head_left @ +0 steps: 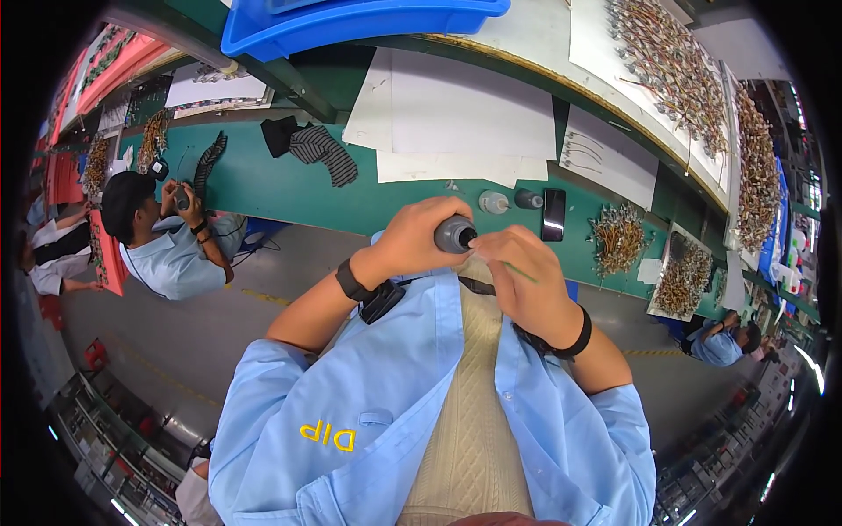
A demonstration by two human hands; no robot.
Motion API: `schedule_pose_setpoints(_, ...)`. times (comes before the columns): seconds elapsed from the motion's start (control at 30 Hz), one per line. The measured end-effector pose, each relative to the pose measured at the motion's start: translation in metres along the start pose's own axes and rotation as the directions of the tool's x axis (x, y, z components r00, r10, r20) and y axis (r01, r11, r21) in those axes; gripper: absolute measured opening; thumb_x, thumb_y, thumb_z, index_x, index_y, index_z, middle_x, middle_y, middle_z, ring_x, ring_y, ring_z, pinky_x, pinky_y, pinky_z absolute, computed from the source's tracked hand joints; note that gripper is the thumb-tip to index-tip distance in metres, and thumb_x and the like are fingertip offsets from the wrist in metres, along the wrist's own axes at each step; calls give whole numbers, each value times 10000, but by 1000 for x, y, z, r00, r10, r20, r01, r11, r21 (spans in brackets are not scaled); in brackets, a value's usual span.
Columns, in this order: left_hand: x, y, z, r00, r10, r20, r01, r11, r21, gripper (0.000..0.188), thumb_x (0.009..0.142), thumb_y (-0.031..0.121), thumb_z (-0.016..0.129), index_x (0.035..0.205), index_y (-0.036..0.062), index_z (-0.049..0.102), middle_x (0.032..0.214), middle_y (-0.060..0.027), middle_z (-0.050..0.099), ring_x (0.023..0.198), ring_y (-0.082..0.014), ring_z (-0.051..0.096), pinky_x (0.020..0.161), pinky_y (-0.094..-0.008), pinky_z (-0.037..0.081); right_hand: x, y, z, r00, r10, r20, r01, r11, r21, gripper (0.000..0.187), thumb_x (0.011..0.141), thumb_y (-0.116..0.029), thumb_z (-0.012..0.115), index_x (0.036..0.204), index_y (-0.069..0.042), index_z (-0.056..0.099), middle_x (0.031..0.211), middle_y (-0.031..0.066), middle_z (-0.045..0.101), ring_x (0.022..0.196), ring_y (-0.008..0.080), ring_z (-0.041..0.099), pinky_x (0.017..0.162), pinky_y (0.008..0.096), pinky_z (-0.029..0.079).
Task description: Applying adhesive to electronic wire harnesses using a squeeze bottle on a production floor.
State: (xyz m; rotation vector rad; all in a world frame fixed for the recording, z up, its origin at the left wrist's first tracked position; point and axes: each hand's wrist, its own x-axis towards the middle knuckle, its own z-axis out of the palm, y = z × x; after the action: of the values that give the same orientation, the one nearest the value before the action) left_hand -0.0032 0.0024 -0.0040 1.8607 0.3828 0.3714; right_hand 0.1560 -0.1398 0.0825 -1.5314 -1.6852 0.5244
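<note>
My left hand (pixel 419 237) is wrapped around a small grey bottle (pixel 454 235), held close to my chest above the edge of the green workbench (pixel 281 188). My right hand (pixel 524 279) pinches a thin green stick (pixel 519 272) whose tip meets the bottle's dark mouth. Both wrists wear black straps. I wear a light blue coat over a cream knitted top.
On the bench lie two small bottles (pixel 494 202), a black phone (pixel 553 214), white paper sheets (pixel 456 123), heaps of wired parts (pixel 618 237) and striped dark cloths (pixel 323 151). A blue bin (pixel 351 22) sits at the back. A co-worker (pixel 167 241) sits at left, another (pixel 724 342) at right.
</note>
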Motion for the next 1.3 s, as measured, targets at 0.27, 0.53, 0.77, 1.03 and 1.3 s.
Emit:
schedule_pose_setpoints(0.27, 2, 4, 2, 1000, -18, 10, 18, 1000, 4, 428, 699, 101, 875, 1064, 69, 654, 1007, -98, 704, 908, -297, 700, 791, -380, 560, 4, 2, -5, 994, -106, 18, 107, 981, -164, 379, 665, 93, 737, 1025, 8, 653, 1058, 125, 694, 818, 308, 621, 737, 406, 507)
schedule_pose_setpoints(0.53, 2, 7, 4, 1000, -9, 14, 9, 1000, 8, 422, 705, 106, 879, 1063, 71, 658, 991, -101, 703, 901, -290, 699, 786, -378, 558, 4, 0, -8, 988, -148, 34, 152, 958, -245, 345, 785, 172, 655, 1081, -4, 639, 1140, 147, 735, 779, 302, 610, 704, 398, 497)
schedule_pose_setpoints(0.77, -1, 7, 2, 999, -33, 22, 33, 999, 1, 423, 705, 134, 865, 1064, 95, 645, 979, -91, 694, 909, -307, 690, 779, -402, 550, 9, -1, -9, 991, -133, -10, 130, 980, -150, 282, 773, 117, 685, 1023, -7, 643, 1068, 115, 716, 766, 283, 598, 693, 393, 482)
schedule_pose_setpoints(1.03, -5, 7, 5, 999, -29, 28, 29, 999, -21, 421, 708, 152, 859, 1065, 109, 639, 979, -87, 689, 915, -317, 685, 775, -412, 545, 6, 3, -6, 987, -154, -54, 148, 983, -112, 264, 833, 157, 643, 1045, 0, 627, 1075, 124, 748, 715, 274, 597, 659, 382, 453)
schedule_pose_setpoints(1.3, -4, 8, 6, 998, -37, 41, 36, 999, 16, 420, 695, 92, 873, 1058, 66, 664, 997, -100, 708, 916, -295, 705, 791, -374, 562, -3, 11, -1, 991, -111, -72, 109, 994, -32, 326, 797, 174, 660, 1061, -13, 621, 1087, 107, 749, 697, 267, 574, 661, 379, 445)
